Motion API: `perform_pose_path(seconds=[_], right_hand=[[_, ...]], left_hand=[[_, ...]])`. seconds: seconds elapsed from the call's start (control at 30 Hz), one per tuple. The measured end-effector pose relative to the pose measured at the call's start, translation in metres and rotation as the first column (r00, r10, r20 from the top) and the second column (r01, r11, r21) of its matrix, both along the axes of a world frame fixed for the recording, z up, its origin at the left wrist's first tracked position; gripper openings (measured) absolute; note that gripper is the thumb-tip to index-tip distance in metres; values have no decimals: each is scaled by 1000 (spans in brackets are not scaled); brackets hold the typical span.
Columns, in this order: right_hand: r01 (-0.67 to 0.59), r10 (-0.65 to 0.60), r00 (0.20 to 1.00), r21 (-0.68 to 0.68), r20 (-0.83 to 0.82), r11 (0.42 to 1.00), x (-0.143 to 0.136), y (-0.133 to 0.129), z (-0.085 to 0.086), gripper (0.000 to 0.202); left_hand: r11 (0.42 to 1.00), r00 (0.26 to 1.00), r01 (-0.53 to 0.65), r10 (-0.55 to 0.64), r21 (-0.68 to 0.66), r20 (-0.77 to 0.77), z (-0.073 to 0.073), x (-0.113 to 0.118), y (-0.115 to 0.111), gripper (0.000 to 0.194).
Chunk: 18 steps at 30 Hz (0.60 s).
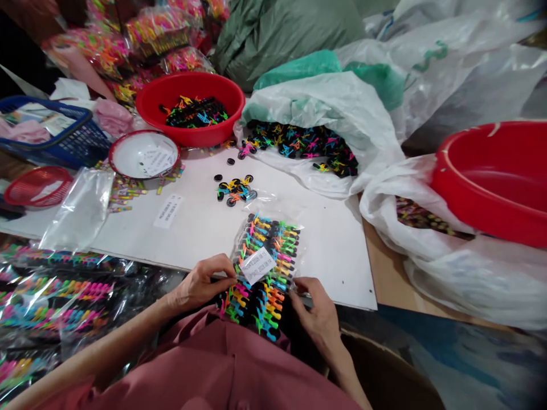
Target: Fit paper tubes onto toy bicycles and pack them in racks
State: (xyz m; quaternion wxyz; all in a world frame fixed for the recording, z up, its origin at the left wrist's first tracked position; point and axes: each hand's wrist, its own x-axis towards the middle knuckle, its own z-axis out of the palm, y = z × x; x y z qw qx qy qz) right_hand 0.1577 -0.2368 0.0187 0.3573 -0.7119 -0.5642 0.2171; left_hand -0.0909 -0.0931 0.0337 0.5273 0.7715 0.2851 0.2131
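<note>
A clear plastic bag [294,230] packed with rows of small colourful toy bicycles [269,304] hangs over the table's front edge, toward my lap. A white printed date slip [258,265] shows near its middle. My left hand [203,283] pinches the bag's left edge, thumb and forefinger closed. On the opposite edge, my right hand [315,312] grips the plastic between thumb and fingers. Beyond the bag, a little heap of loose toy bicycles [236,191] lies on the white tabletop [205,225], with loose black wheels [218,177] beside it.
A red basin [147,111] of toy bicycles stands behind a white enamel bowl [143,152]. A white sack [342,99] spills more bicycles. At right is another red basin [491,188]; at left, a blue basket [64,139]. Filled bags [64,296] lie below left.
</note>
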Motion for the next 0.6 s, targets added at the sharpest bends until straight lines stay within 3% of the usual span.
perform_pose_path(seconds=[0.1, 0.2, 0.3, 0.43, 0.53, 0.6], right_hand=[[69, -71, 997, 70, 24, 995, -6, 4, -1, 9], [74, -63, 994, 125, -90, 989, -4, 1, 4, 9], [-181, 187, 950, 47, -252, 982, 3, -11, 16, 12], [-540, 458, 772, -75, -441, 839, -3, -28, 29, 24], [-617, 534, 722, -60, -439, 785, -12, -27, 34, 37], [-564, 503, 788, -87, -355, 821, -3, -15, 45, 36]], left_hand=[[999, 999, -31, 32, 12, -23, 1, 6, -4, 8], [999, 998, -30, 29, -31, -50, 8, 3, -2, 9], [980, 985, 133, -147, -149, -90, 18, -9, 6, 14], [857, 863, 426, -481, -288, -153, 23, -28, 10, 13], [804, 802, 510, -573, -308, -168, 24, -30, 9, 12], [848, 839, 474, -517, -235, -172, 36, -18, 15, 14]])
